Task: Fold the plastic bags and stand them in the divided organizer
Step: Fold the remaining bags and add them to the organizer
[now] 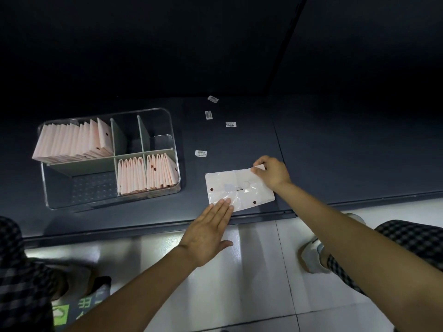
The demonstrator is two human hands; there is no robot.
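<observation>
On the dark bench, the biggest thing I have is the clear organizer at my left, split by grey dividers. Its far-left compartment holds a long row of folded pink bags standing on edge, and the two near-right compartments hold shorter rows; the two far-right cells and the near-left one look empty from here.

Right of the organizer, well apart from it and close to the bench's near edge, lies the bag I am working on. It is flat, white and glossy, with creases and a couple of dark punched dots. I judge it very light, limp and slick: it will slide on the bench and spring open unless it is pinned, and thin film like this could tear if yanked.

My left hand lies released, fingers straight and together, fingertips pressing the bag's near-left edge to anchor it. My right hand pinches the far-right corner between thumb and fingers, lifting it slightly. That corner seems the sensible place to hold: pull it over while the flat palm keeps the rest still, then press the crease.

Smallest, four barcode labels lie scattered on the bench beyond the bag.
</observation>
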